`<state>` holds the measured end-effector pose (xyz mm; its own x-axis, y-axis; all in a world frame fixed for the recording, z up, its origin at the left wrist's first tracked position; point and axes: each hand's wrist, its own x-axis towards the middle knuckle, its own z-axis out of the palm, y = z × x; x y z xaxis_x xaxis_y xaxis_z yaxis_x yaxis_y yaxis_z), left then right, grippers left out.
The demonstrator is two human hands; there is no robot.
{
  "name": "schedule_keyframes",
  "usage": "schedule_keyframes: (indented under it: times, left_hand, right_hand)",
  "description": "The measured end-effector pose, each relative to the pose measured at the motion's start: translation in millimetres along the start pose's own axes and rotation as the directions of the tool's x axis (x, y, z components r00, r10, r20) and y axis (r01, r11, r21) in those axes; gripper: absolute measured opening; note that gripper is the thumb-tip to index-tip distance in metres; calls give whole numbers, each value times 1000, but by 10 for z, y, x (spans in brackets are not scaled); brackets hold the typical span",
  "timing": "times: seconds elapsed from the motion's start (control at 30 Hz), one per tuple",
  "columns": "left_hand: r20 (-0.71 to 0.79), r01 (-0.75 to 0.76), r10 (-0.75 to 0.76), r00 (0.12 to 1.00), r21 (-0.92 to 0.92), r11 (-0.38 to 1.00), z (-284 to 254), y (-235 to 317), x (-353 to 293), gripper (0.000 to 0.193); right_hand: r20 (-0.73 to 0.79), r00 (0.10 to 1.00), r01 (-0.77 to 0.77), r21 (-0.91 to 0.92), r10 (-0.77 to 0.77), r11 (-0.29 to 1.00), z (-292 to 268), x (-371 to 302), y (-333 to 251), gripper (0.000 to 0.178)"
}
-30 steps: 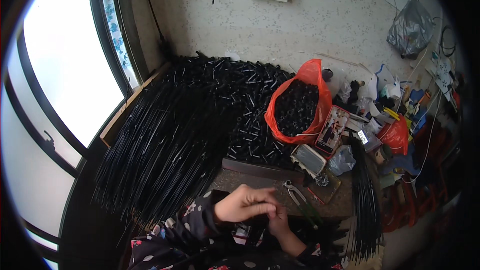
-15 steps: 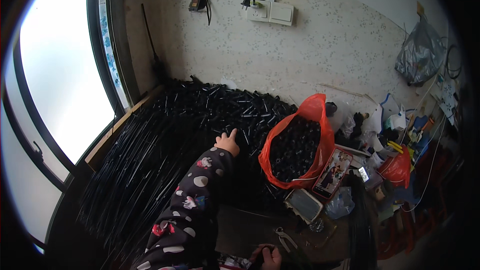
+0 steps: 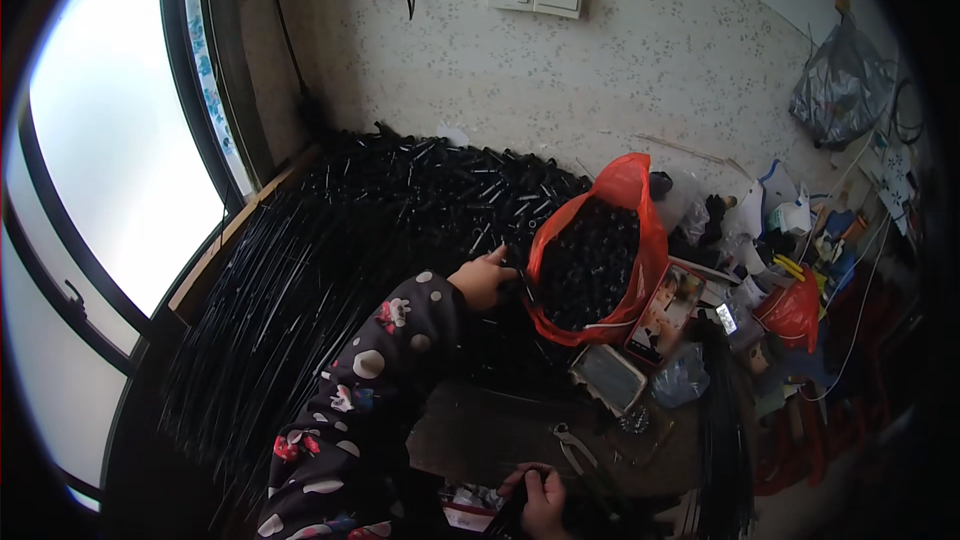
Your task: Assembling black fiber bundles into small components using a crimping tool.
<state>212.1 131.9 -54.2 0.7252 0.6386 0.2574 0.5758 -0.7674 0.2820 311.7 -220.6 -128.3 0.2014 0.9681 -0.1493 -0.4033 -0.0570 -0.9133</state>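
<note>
My left hand (image 3: 482, 278), at the end of a dark spotted sleeve (image 3: 375, 365), reaches into a heap of short black tubular pieces (image 3: 440, 175). Its fingers are bent round dark pieces beside the red bag; what they grip blends into the heap. That red plastic bag (image 3: 655, 230) stands just right of the hand, filled with small black parts (image 3: 590, 265). Low in the view, my right hand (image 3: 543, 505) is closed, its thumb up, around something dark that I cannot make out. Pliers (image 3: 575, 448) lie on the dark bench (image 3: 470, 430) just beyond it.
Long thin black rods (image 3: 270, 310) cover the left side, bordered by a wooden strip (image 3: 230, 235) below the window. Right of the bag lie a phone (image 3: 668, 310), a shallow rectangular tray (image 3: 610, 380) and a clear plastic bag (image 3: 680, 375). Clutter fills the far right.
My left hand has moved right, closer to the red bag, and its spread fingers have drawn in. The right hand stays low, showing slightly more. The whole view has shifted a little.
</note>
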Motion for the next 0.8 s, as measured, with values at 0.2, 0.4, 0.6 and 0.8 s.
schedule_keyframes:
  times: [0.2,0.4,0.6,0.8]
  left_hand:
    - [-179,107,-373,910,-769,630,-637,397,-491,51]
    - [-332,74,-267,905,-494,866,-544,1009,-1532,33]
    - [89,199,-182,979,-254,947,478,1096,-2218,32]
    - [-210,144,-167,963,-120,982,243,1151,-1379,17]
  right_hand:
    - [-52,996,66,-13,-67,998,218,-190,-84,15]
    - [37,993,115,-24,-114,993,327,-295,-86,15]
    - [30,998,59,130,-64,990,280,-236,18,14]
    - [-53,993,111,141,-105,984,124,-247,88,11]
